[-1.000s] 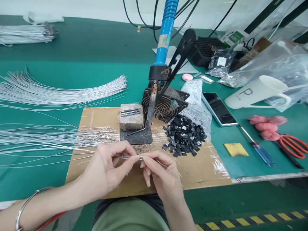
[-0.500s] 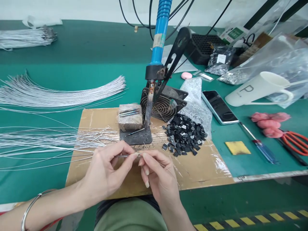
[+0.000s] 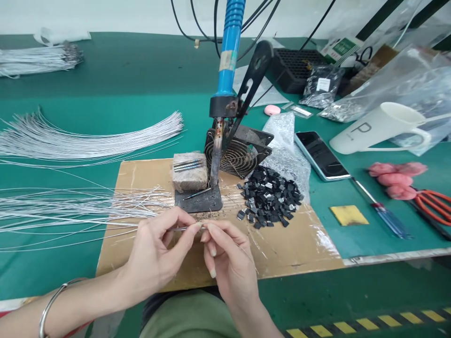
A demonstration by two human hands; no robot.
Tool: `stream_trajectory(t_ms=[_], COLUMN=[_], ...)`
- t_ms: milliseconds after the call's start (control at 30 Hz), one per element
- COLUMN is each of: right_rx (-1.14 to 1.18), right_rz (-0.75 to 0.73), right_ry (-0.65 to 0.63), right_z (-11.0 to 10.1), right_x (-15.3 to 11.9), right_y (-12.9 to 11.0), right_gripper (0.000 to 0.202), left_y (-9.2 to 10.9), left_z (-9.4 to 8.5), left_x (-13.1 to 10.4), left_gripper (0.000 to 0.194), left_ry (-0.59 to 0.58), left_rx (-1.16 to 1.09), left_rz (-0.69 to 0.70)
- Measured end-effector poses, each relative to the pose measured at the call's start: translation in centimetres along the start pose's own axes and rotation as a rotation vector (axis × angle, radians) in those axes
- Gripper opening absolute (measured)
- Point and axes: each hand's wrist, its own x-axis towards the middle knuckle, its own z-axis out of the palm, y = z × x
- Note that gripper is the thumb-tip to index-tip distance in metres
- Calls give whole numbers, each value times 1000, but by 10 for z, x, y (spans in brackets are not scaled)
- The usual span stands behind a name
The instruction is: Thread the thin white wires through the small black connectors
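Note:
Over the front of the brown cardboard (image 3: 299, 249), my left hand (image 3: 158, 253) pinches a thin wire (image 3: 180, 228) between thumb and forefinger. My right hand (image 3: 230, 258) is closed at the wire's end, its fingertips touching those of my left hand; the tip between them is hidden. Loose white wires (image 3: 81, 209) spread to the left of my left hand. Behind my hands a soldering iron with a blue handle (image 3: 230, 56) points down at a dark metal plate (image 3: 199, 203). Small black connectors (image 3: 271, 195) lie in a heap beyond my right hand.
A beige block (image 3: 190, 178) bears thin metal rods. Behind the iron is a black fan (image 3: 234, 155). To the right lie a phone (image 3: 322, 157), a white mug (image 3: 378, 129), a yellow sponge (image 3: 348, 215), a screwdriver (image 3: 391, 220) and red-handled scissors (image 3: 435, 204). A wire bundle (image 3: 88, 138) lies at left.
My right hand has shifted slightly left, its fingertips still meeting my left hand's at the wire. The left hand's pinch is unchanged. The camera view has moved a little.

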Motion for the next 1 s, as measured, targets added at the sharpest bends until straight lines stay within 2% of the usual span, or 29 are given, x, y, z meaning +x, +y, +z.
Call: stream_trajectory(t_ms=[233, 433, 667, 1000], right_rx=[-14, -30, -177, -158], right_rz=[-49, -92, -110, -135], right_ry=[22, -2, -47, -40], right_z=[2, -1, -8, -8], right_x=[-1, -1, -3, -5], right_y=[4, 2, 6, 6], right_gripper=[17, 21, 12, 7], left_y=[3, 8, 9, 6], left_z=[1, -2, -4, -3], left_x=[2, 5, 7, 3], left_gripper=[18, 19, 16, 15], left_ry=[-33, -21, -1, -2], left_rx=[-210, -213, -236, -159], left_rz=[-121, -175, -103, -50])
